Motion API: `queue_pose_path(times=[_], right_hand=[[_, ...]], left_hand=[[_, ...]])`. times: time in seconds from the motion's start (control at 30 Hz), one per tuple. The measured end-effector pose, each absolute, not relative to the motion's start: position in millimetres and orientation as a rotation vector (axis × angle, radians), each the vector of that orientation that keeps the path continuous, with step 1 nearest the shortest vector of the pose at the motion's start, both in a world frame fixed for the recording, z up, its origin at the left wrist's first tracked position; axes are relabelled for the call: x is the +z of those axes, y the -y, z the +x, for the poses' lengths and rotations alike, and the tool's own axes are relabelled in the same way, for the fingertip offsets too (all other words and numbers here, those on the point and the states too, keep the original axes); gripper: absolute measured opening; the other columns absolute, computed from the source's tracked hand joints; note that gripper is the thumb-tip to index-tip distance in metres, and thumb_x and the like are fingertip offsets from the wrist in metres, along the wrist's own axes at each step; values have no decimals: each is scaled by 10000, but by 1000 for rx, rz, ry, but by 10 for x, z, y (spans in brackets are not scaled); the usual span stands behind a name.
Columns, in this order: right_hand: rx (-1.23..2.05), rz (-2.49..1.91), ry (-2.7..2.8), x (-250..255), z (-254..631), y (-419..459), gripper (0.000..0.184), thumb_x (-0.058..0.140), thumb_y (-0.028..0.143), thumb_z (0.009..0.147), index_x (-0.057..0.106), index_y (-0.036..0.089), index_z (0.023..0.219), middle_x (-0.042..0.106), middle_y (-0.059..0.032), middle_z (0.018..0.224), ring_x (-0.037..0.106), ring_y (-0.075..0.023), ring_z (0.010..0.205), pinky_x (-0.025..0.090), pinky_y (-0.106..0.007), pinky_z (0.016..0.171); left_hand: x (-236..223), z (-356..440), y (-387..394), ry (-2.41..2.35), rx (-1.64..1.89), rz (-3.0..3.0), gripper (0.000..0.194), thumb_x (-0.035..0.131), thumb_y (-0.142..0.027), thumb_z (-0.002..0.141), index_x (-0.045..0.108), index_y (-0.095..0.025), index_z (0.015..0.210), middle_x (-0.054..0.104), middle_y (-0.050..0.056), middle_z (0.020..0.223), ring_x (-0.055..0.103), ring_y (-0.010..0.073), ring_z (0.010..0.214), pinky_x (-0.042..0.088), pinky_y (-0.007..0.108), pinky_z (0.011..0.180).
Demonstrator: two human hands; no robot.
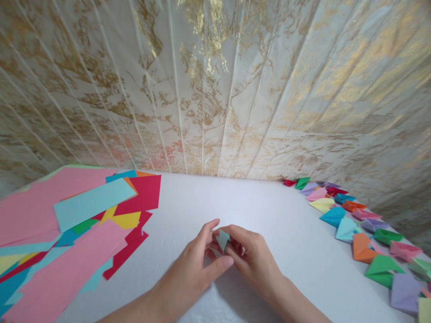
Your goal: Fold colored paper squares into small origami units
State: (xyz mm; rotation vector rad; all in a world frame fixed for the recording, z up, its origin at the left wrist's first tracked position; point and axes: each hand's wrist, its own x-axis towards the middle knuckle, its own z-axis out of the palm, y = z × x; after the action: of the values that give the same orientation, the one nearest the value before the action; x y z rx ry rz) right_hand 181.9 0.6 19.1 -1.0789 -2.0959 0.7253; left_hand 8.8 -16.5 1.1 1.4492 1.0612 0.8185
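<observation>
A small light-blue piece of folded paper is held between my two hands, low over the middle of the white table. My right hand pinches it from the right, its fingers curled around the paper. From the left, my left hand closes on it, with the thumb reaching across below the paper toward the right fingers. Only a pointed part of the folded paper shows; the fingers cover the rest, and some fingertips are hidden behind it.
Loose coloured paper sheets and strips overlap in a pile on the left of the white table. Several folded paper shapes in many colours line the right edge. A gold-patterned pleated curtain hangs along the back edge.
</observation>
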Motion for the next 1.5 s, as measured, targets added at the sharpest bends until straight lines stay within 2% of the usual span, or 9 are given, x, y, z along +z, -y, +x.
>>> queue_pose_path(times=[0.13,0.23,0.33,0.63,0.8,1.0,1.2,1.4,1.5], right_hand=[[709,-950,2025,138,1858,-20,327,479,79,882,739,226,1017,588,3,704,522,-132,601,413,-230,578],[771,-899,1940,113,1855,-23,326,504,90,910,745,248,1062,615,-12,774,584,-148,690,451,-243,627],[810,-847,1911,101,1844,-26,370,515,66,909,733,282,1116,654,-24,875,632,-157,794,494,-256,707],[684,-756,2035,83,1864,-6,550,448,-1,858,671,326,1240,638,-45,988,641,-164,849,522,-252,691],[824,-813,1864,100,1832,7,473,426,45,907,655,316,1219,651,-30,1000,630,-171,918,508,-283,791],[960,-984,1752,66,1806,-35,76,664,286,922,723,239,932,639,-15,867,609,-176,833,478,-283,781],[1050,-1042,1664,48,1806,-49,205,631,296,939,658,205,758,620,4,768,581,-159,754,436,-271,733],[1073,-982,1685,10,1811,-33,74,559,265,970,621,226,980,610,-9,875,587,-171,839,467,-281,783],[955,-863,1905,39,1843,-39,213,473,105,943,596,244,1047,580,-43,1049,571,-189,990,470,-317,881]], left_hand=[[-42,74,156,-1099,871,1438,504,624,-390,916,439,-247,1363,650,69,1183,624,231,1057,469,370,951],[-7,40,161,-1084,873,1507,212,540,-400,969,598,-221,1065,650,30,974,618,203,905,484,310,824],[34,27,165,-1058,886,1497,223,488,-377,989,590,-211,881,608,8,875,583,186,857,465,277,775],[116,32,184,-1027,932,1348,252,535,-449,947,615,-213,911,622,12,874,584,194,870,473,279,801],[100,9,119,-1149,988,1443,211,561,-382,937,585,-213,813,584,-21,767,549,159,745,434,243,695],[57,-25,81,-1195,995,1758,157,567,-239,936,561,-216,781,550,-35,772,535,137,717,401,238,677],[50,-32,103,-1186,969,1827,146,566,-237,945,560,-215,801,544,-37,780,538,136,731,399,239,693],[48,-51,76,-1224,909,1690,211,547,-327,959,557,-216,780,534,-46,747,525,140,711,393,242,672],[37,-58,54,-1251,904,1676,172,531,-292,946,554,-217,793,537,-47,751,530,141,713,394,244,669]])
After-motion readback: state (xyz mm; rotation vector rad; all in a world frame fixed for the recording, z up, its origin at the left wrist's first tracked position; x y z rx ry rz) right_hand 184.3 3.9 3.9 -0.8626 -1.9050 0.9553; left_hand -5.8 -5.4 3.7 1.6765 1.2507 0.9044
